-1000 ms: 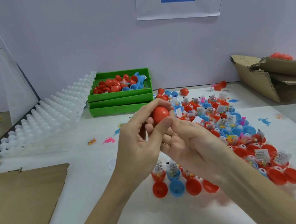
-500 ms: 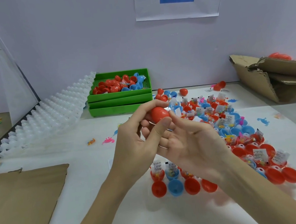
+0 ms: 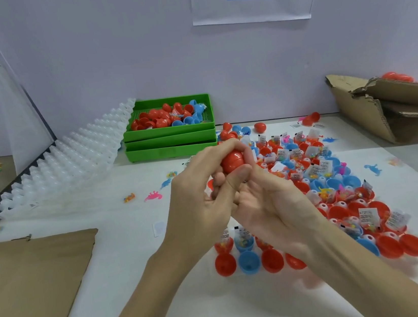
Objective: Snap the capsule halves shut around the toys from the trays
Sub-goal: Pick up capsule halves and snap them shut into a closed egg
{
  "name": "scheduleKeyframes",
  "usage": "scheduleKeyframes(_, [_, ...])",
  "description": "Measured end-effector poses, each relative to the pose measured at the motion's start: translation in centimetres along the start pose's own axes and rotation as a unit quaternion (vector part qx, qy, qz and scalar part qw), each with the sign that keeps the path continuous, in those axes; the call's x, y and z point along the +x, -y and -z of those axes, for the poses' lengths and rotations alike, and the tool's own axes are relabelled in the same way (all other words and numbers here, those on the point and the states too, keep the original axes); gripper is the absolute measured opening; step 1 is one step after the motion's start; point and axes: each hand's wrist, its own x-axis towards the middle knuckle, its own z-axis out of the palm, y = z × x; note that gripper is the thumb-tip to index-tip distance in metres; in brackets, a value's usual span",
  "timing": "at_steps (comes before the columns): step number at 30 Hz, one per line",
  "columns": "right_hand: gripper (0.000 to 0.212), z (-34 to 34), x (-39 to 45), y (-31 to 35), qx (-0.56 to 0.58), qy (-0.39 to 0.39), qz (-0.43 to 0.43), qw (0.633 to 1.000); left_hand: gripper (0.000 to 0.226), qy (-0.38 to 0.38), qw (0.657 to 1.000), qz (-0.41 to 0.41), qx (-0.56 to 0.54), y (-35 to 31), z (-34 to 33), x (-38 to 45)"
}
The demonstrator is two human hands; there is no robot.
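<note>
A red capsule with its seam showing is held up above the table between both hands. My left hand grips it, index finger curled over the top and thumb pressed against its underside. My right hand lies palm up below and cups the capsule's right side with its fingertips. Under the hands, empty red and blue capsule halves stand in a row. Behind that row are halves holding bagged toys. Many more filled halves spread to the right.
A stack of green trays with red and blue capsules stands at the back. A white moulded tray leans at left, a torn cardboard box sits at right, and a cardboard sheet lies front left. Loose toys lie about.
Both hands stay in much the same spot. My left thumb has slid lower on the capsule, so more of its red shell and its seam show.
</note>
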Motion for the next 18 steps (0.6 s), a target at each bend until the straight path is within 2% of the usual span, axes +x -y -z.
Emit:
scheduleKeyframes(4, [0.038,-0.4,0.7,0.2,-0.039,-0.062,-0.031,0.997,0.035,-0.020,0.999,0.026,-0.004,0.0,0.1,-0.1])
scheduleKeyframes(6, [0.032,-0.4,0.9,0.5,-0.056,-0.099,-0.038,0.993,0.038,-0.029,0.999,0.019,0.026,0.3,0.2,-0.1])
scheduleKeyframes(7, [0.035,-0.2,0.7,0.8,-0.056,-0.103,-0.037,0.992,0.038,-0.030,0.998,0.008,0.048,0.5,0.3,0.0])
scheduleKeyframes(10, [0.043,0.2,0.0,2.1,-0.108,-0.125,-0.037,0.986,0.040,0.011,0.997,-0.007,0.074,1.2,0.7,0.2])
scheduleKeyframes(13, [0.035,0.3,-0.1,2.6,-0.197,-0.162,-0.011,0.967,0.032,0.054,0.997,0.051,0.020,1.9,1.0,0.3])
scheduleKeyframes(16, [0.028,0.3,-0.4,2.4,-0.297,-0.177,0.040,0.937,0.027,0.040,0.994,0.097,-0.035,2.3,1.1,0.6])
scheduleKeyframes(18, [0.028,0.1,-0.6,2.2,-0.329,-0.173,0.075,0.926,0.025,0.006,0.981,0.147,-0.127,2.3,1.0,0.7])
